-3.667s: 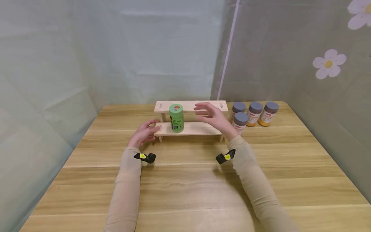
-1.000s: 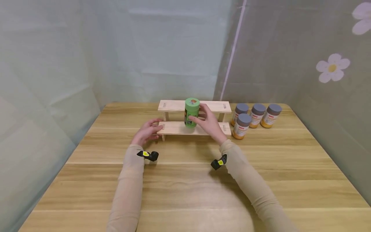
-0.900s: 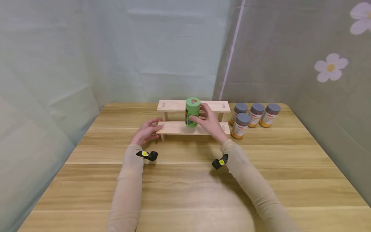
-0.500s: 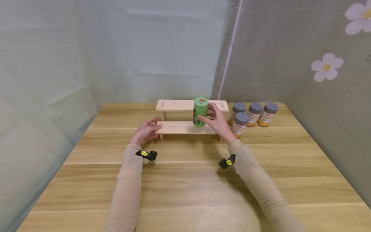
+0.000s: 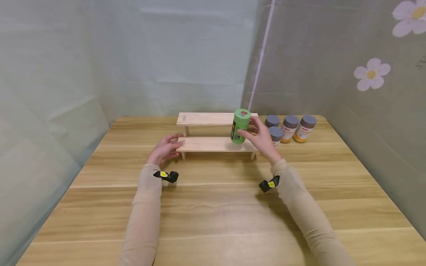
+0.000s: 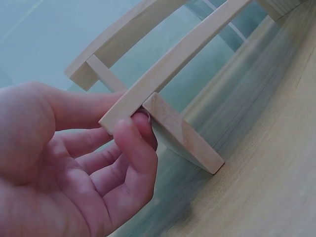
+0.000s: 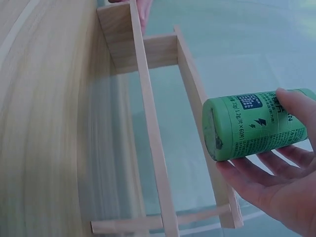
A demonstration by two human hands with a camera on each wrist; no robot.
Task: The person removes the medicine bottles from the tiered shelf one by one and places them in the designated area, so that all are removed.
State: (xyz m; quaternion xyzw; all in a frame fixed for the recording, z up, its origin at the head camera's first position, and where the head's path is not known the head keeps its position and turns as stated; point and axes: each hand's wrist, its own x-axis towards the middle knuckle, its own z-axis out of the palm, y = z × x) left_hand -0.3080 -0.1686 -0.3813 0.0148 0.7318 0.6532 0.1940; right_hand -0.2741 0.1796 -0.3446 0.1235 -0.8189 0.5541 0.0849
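My right hand (image 5: 263,138) grips a green lidded bottle (image 5: 240,126) around its side. In the right wrist view the green bottle (image 7: 256,123) hangs off the boards, its base in plain sight. Beneath and behind it stands a two-tier wooden rack (image 5: 213,145) of pale boards. At the rack's left end my left hand (image 5: 165,148) holds the lower board, thumb on top. The left wrist view has the left hand (image 6: 98,163) pinching the corner of that board (image 6: 163,64), with fingers curled beneath it beside the leg.
Several jars with grey-blue lids (image 5: 304,128) stand on the wooden table (image 5: 213,207) right of the rack, one (image 5: 276,135) nearer the front and partly behind the right hand. A pale curtain (image 5: 199,55) hangs behind the table.
My right hand has taken hold of the green bottle, which stood on the lower board, lifted it and carried it rightward. The left hand keeps its hold on the rack.
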